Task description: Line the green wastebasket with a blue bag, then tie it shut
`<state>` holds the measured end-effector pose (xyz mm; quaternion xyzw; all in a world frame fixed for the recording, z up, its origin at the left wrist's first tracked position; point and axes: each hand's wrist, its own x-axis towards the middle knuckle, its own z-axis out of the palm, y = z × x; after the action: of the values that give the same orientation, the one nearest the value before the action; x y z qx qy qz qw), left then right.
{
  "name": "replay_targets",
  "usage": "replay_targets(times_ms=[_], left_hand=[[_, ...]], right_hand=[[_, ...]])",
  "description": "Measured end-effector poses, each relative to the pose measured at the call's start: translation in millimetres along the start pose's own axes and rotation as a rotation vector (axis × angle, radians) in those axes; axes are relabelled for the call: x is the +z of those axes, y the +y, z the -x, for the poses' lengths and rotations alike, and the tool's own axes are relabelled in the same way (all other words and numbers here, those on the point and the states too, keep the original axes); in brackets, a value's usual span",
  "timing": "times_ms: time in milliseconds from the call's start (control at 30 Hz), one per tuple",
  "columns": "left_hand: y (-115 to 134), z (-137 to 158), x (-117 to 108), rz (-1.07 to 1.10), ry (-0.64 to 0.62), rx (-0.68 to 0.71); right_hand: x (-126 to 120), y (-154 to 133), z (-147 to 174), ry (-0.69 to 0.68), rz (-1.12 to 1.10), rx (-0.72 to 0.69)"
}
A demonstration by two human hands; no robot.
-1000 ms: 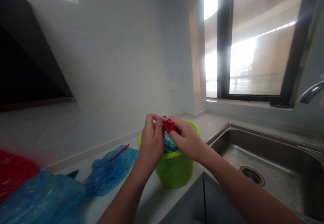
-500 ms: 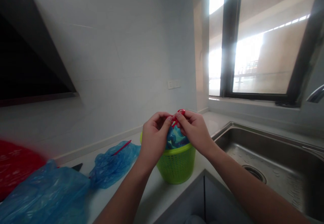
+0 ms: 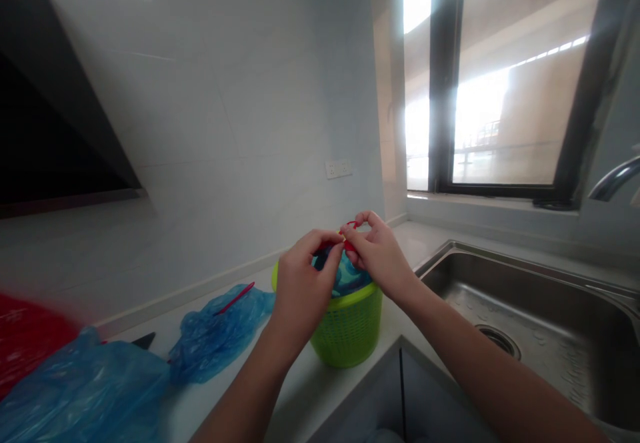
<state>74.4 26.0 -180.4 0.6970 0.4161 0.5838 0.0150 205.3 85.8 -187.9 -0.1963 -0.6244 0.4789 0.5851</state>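
Observation:
Above a lime-green plastic basket (image 3: 347,333), my two hands meet over a small red strip (image 3: 350,245). My left hand (image 3: 306,279) pinches its near end between thumb and fingertips. My right hand (image 3: 383,253) is closed on the strip from the other side, with a thin red loop at its raised index finger. Just under the fingers, a blue-green patterned thing (image 3: 353,279) bulges out of the basket's mouth; its kind is partly hidden by my hands. Whether the strip is joined to it, I cannot tell.
Left on the white counter lie a crumpled blue plastic bag (image 3: 215,329) with a thin red stick (image 3: 236,298) on it, a larger blue bag (image 3: 90,389), a red bag (image 3: 30,336) and a dark pointed object (image 3: 145,341). A steel sink (image 3: 540,343) with a faucet (image 3: 617,177) is right.
My right index finger has lifted and the grip on the red strip has shifted, with the loop now at that finger. The view has turned slightly right.

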Motion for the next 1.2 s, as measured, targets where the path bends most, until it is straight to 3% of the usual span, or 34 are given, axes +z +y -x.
replay_targets(times_ms=[133, 300, 400, 500, 600, 667, 767, 900, 1000, 1200], left_hand=[[-8, -6, -6, -0.197, 0.137, 0.044], [-13, -13, -16, -0.295, 0.040, 0.009], [-8, -14, -23, -0.161, -0.105, -0.145], [-2, -13, -29, 0.097, -0.224, -0.336], [1, -15, -32, 0.365, -0.234, -0.460], [-1, -17, -32, 0.519, -0.191, -0.518], [-8, -21, -30, 0.625, -0.094, -0.574], [-24, -27, -26, 0.495, 0.077, -0.540], [-46, -35, -30, 0.439, 0.181, -0.515], [-90, -55, -55, 0.529, 0.540, -0.391]], right_hand=[[-2, -6, 1, -0.073, 0.058, -0.036], [-13, -18, 6, -0.182, 0.630, -0.387], [-16, -17, 5, -0.154, 0.758, -0.527], [-15, -16, 4, -0.114, 0.760, -0.567], [-11, -21, 6, -0.218, 0.692, -0.544], [-10, -25, 8, -0.277, 0.666, -0.509], [-11, -26, 8, -0.238, 0.645, -0.453], [-18, -23, 1, -0.205, 0.616, -0.372], [-37, -22, -9, -0.177, 0.724, -0.310], [-90, -25, -29, 0.163, 0.881, -0.144]])
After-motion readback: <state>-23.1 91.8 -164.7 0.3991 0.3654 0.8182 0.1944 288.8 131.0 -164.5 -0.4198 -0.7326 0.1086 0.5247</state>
